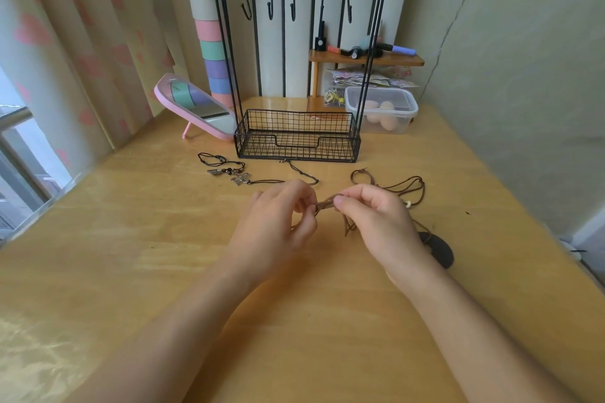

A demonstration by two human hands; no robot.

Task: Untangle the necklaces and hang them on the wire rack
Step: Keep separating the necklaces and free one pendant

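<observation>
Black necklaces (235, 173) lie on the surface (157, 239) before the rack (296, 144). Left grip (278, 222) and right grip (379, 222) each pinch the brown necklace (325, 202) (a tangled bunch) with curled fingers; its dark pendant (440, 249) lies by the right wrist.

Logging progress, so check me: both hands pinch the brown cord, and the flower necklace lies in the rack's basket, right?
Not quite. The head view shows the flower necklace lying on the table in front of the rack, not in its basket. The rest holds: the left hand and right hand both pinch the brown cord.
</observation>
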